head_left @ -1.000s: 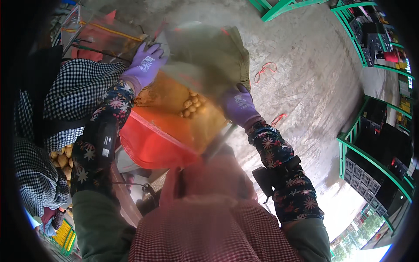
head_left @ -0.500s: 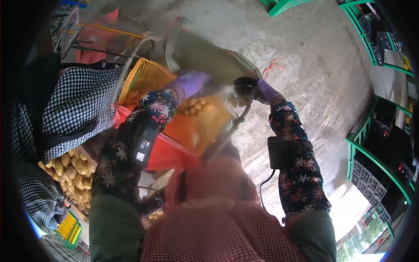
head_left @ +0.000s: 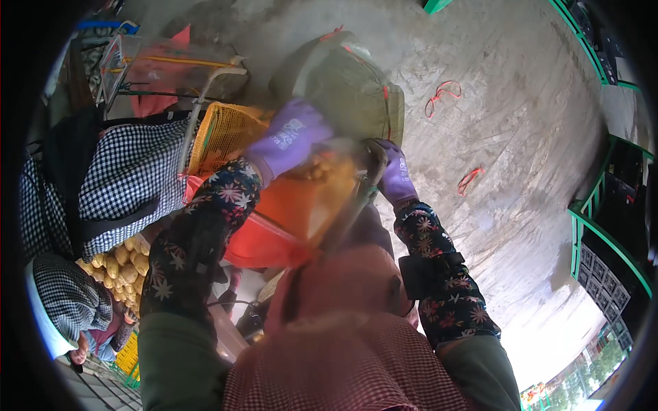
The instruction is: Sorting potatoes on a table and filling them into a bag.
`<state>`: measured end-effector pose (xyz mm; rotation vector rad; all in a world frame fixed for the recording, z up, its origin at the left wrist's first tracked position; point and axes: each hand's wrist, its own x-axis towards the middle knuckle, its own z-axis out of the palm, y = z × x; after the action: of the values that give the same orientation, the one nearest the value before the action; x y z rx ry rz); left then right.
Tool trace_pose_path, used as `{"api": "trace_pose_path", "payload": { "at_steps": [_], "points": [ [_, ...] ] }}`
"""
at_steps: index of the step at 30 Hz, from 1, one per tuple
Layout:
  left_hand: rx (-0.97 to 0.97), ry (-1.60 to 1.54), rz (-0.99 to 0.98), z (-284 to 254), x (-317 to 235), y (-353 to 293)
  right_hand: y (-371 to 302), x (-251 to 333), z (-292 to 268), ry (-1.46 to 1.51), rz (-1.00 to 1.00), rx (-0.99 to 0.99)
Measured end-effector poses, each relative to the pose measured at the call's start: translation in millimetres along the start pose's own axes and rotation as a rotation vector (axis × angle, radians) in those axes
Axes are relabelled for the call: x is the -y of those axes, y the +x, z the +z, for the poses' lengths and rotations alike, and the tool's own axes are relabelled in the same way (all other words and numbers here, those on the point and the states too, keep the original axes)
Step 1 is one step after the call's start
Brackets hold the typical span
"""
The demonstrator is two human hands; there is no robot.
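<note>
My left hand (head_left: 291, 133), in a purple glove, is closed above the far edge of an orange mesh bag (head_left: 295, 205). Its fingers are blurred and turned away, so what they hold is hidden. My right hand (head_left: 393, 171), gloved alike with a dark palm, has its fingers curled round the far end of a metal frame bar (head_left: 353, 222). Several potatoes (head_left: 325, 166) show in the opening between my hands. Just beyond both hands a large, full olive-green sack (head_left: 349, 89) lies on the floor, its near end blurred.
Left of me stands another frame (head_left: 205, 89) with a yellow mesh bag (head_left: 223, 130), beside a person in a checked garment (head_left: 130, 171). A potato heap (head_left: 123, 270) lies nearer. Red cords (head_left: 442, 98) lie on the concrete floor (head_left: 514, 137); green racks (head_left: 610, 240) stand right.
The olive-green sack now lies farther from my hands, its end no longer raised between them. My right hand has moved left and down onto the bar; my left hand shifted slightly.
</note>
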<state>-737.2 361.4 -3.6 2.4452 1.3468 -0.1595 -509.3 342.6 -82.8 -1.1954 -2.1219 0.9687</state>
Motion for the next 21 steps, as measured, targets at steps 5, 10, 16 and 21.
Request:
{"api": "trace_pose_path", "payload": {
  "at_steps": [5,10,16,21],
  "points": [
    [-0.191,0.013,0.134,-31,-27,-32,-33,15,-20,-0.096,-0.086,0.032],
    [-0.111,0.133,0.174,-25,-57,-53,-46,33,-31,-0.191,-0.115,-0.012],
    [-0.093,0.256,0.169,19,-75,-68,-45,37,-38,-0.321,-0.043,0.145],
    [-0.054,0.297,0.072,31,-81,-43,-45,39,-39,-0.469,0.046,0.255]
  ]
}}
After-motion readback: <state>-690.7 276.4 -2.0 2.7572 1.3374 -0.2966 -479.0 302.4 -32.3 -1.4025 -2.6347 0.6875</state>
